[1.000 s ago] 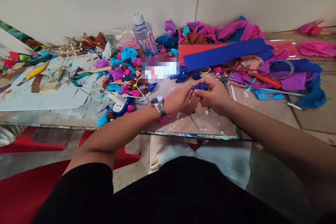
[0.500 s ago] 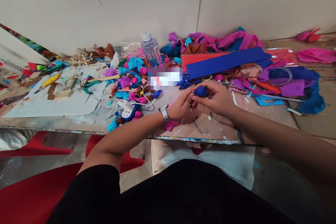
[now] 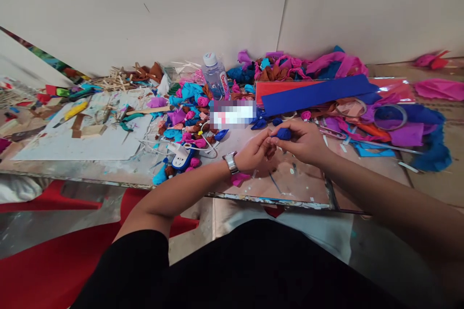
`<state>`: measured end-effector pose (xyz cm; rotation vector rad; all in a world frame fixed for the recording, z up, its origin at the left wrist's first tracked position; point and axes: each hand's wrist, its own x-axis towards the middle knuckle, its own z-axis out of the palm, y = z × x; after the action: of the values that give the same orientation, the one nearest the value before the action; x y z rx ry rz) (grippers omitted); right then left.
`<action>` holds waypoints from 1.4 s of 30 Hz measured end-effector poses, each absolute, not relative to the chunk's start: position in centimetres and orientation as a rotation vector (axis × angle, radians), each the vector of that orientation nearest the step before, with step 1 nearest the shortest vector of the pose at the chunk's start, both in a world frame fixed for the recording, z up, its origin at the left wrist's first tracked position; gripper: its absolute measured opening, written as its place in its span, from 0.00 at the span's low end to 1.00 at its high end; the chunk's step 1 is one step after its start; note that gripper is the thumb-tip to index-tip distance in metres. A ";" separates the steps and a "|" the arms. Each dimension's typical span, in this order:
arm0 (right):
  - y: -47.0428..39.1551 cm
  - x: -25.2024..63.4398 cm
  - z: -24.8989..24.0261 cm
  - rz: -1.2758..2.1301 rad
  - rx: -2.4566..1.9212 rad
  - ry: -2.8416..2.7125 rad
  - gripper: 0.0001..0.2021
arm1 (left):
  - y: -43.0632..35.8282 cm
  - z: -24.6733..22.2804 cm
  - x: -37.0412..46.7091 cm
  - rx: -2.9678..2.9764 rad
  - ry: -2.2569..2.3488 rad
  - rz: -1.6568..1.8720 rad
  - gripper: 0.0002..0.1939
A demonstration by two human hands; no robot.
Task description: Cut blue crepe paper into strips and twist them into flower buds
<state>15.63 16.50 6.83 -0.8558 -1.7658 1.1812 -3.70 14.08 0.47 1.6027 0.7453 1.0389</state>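
Between my hands, above the near part of the table, is a dark blue crepe paper rosebud (image 3: 282, 135). The fingers of my right hand (image 3: 303, 141) curl round it from the right, the thumb below and index finger above. My left hand (image 3: 254, 151), with a metal watch on its wrist, is closed in a pinch at the bud's left end, its fingertips meeting those of the right. What lies inside the left pinch is mostly hidden. Just behind the hands lie more blue paper buds (image 3: 258, 122). A long blue crepe paper strip (image 3: 311, 97) lies beyond them, over red sheets.
Colourful paper flowers (image 3: 188, 116) are heaped left of the hands, near a blue power strip (image 3: 183, 156) with white cables. A plastic bottle (image 3: 215, 79) stands behind. Tape rolls (image 3: 390, 119) and paper scraps lie right. A yellow-handled knife (image 3: 76, 110) rests on a white board (image 3: 72, 147).
The camera view has shifted slightly, so the scene sits a little right and lower. Both hands keep hold at the blue rosebud, which has turned slightly between the fingers.
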 end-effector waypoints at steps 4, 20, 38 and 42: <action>17.0 15.9 5.7 1.225 -0.835 -1.732 0.18 | 14.2 0.0 -3.8 1.607 0.805 1.030 0.29; 18.6 17.5 2.0 1.558 -0.977 -1.622 0.20 | 14.9 0.5 -4.8 1.914 1.071 0.779 0.18; 20.4 15.6 3.0 1.587 -1.134 -1.341 0.31 | 13.0 2.6 -5.1 2.153 0.905 0.935 0.17; 20.8 14.2 3.0 1.536 -1.149 -1.422 0.31 | 12.8 2.5 -5.0 2.459 0.607 0.737 0.16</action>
<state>14.15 20.78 2.96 -1.1494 -1.4221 1.5358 -4.97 12.80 2.46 2.4591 0.6073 0.7371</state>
